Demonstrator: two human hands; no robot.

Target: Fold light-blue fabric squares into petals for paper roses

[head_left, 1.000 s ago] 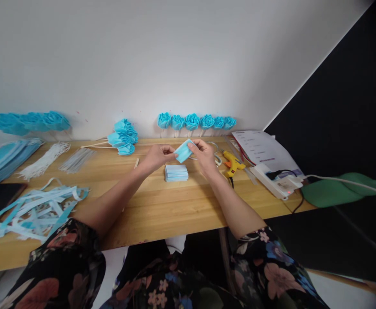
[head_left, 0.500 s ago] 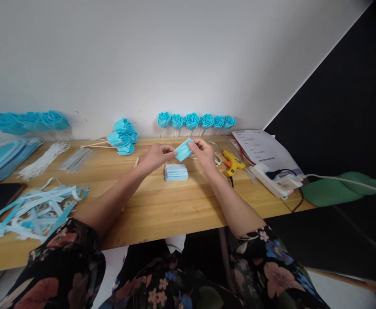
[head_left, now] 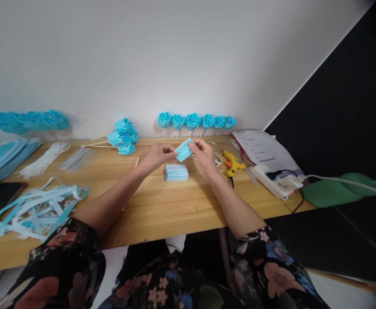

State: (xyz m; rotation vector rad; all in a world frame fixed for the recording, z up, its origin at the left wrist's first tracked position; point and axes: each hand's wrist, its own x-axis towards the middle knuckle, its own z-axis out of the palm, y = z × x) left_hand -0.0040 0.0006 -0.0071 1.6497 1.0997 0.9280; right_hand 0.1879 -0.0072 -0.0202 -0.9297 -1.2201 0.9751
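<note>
A small blue fabric piece (head_left: 183,150) is held up above the wooden table (head_left: 162,201) between both hands. My left hand (head_left: 157,156) pinches its left end and my right hand (head_left: 204,155) pinches its right end. Directly below them lies a neat stack of similar blue pieces (head_left: 176,172). A yellow glue gun (head_left: 233,162) rests just right of my right hand.
Blue fabric roses (head_left: 196,121) line the wall, with more roses (head_left: 123,136) on sticks and another bunch (head_left: 30,121) at far left. Blue strips (head_left: 35,209), white ear loops (head_left: 43,161), wires (head_left: 76,159), a power strip (head_left: 276,182) and papers (head_left: 260,148) lie around.
</note>
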